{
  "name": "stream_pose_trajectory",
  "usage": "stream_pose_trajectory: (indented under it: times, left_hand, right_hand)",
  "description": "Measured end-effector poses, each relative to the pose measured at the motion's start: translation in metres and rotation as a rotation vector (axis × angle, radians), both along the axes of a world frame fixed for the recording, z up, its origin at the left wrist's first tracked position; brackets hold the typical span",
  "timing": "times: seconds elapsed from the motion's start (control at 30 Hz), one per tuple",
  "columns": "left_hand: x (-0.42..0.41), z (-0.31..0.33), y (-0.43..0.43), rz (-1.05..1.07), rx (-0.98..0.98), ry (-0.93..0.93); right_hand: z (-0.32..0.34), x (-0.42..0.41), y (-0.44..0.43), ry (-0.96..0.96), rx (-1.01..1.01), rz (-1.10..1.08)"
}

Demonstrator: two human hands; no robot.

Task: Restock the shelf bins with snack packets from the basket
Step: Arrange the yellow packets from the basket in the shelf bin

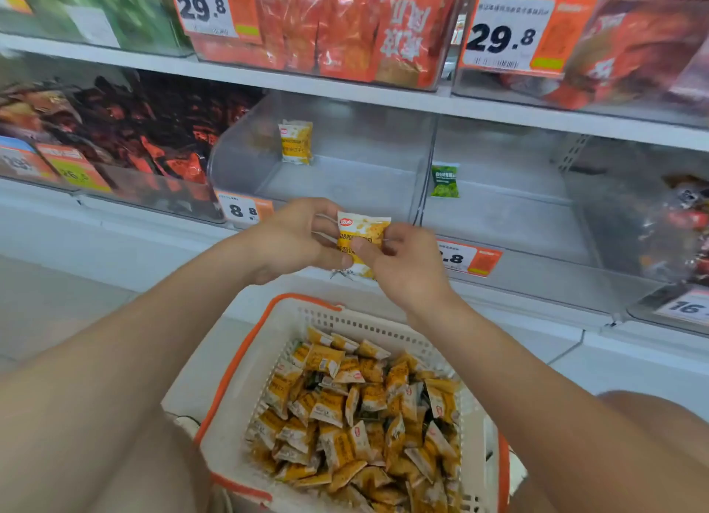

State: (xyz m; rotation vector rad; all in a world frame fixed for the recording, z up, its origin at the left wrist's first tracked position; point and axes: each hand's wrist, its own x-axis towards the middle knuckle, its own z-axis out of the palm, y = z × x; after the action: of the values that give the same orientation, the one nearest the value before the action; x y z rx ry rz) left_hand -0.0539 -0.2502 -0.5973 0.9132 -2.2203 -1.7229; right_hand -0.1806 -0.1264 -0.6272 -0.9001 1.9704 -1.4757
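Two hands on one yellow snack packet (362, 232). Right behind the grip is a clear bin (364, 182), with a lone yellow packet (295, 141) standing at the back. Its front lip and 8.8 price tag (239, 209) sit just behind the left hand (295, 236). Further right there's a green packet (445, 179) in the next bin. Straight below, the basket (276, 332) is heaped with yellow packets (356, 409). The left hand pinches the packet's left edge and the right hand (403, 267) pinches its right, both arms reaching forward.
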Motion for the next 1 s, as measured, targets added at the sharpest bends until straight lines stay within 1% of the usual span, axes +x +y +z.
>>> stream_pose_trajectory:
  times: [0.07, 0.17, 0.23, 0.27, 0.3, 0.4, 0.43, 0.5, 0.57, 0.63, 0.73, 0.83, 0.9, 1.0]
  left_hand:
    - [-0.002, 0.008, -0.005, 0.034, -0.033, 0.04]
    - [-0.004, 0.016, -0.021, 0.099, -0.034, 0.112]
    - [-0.003, 0.018, -0.037, 0.105, -0.059, 0.123]
    - [-0.002, 0.018, -0.046, 0.093, -0.116, 0.101]
    - [-0.001, 0.017, -0.056, 0.083, -0.223, 0.052]
    - [-0.001, 0.005, -0.087, 0.103, -0.679, -0.13]
    - [0.001, -0.001, -0.096, 0.112, -0.798, -0.17]
    - [0.004, -0.013, -0.111, 0.075, -0.922, -0.259]
    - [0.006, -0.019, -0.12, 0.035, -0.93, -0.342]
    - [0.007, -0.02, -0.127, -0.02, -0.895, -0.376]
    - [0.008, -0.017, -0.132, -0.051, -0.858, -0.403]
    - [0.007, -0.015, -0.135, -0.012, -0.942, -0.468]
    - [0.006, -0.016, -0.137, -0.002, -0.964, -0.496]
    - [0.01, -0.02, -0.144, 0.001, -0.941, -0.505]
  right_hand:
    - [0.004, -0.002, -0.008, 0.007, -0.034, 0.019]
    - [0.008, -0.005, -0.028, 0.111, -0.028, 0.027]
    - [0.009, -0.01, -0.046, 0.169, -0.065, 0.039]
    - [0.01, -0.011, -0.055, 0.192, -0.086, 0.044]
    - [0.011, -0.014, -0.065, 0.214, -0.1, 0.039]
    - [0.01, -0.021, -0.097, 0.298, -0.112, -0.058]
    - [0.009, -0.024, -0.109, 0.31, -0.117, -0.096]
    - [0.008, -0.03, -0.137, 0.31, -0.096, -0.155]
    - [0.006, -0.036, -0.168, 0.3, -0.048, -0.165]
    - [0.0, -0.041, -0.2, 0.297, 0.023, -0.124]
    - [-0.012, -0.042, -0.241, 0.385, 0.126, -0.024]
    - [-0.021, -0.043, -0.278, 0.484, 0.218, 0.061]
    - [-0.024, -0.046, -0.3, 0.525, 0.27, 0.068]
    - [-0.028, -0.049, -0.326, 0.612, 0.355, 0.068]
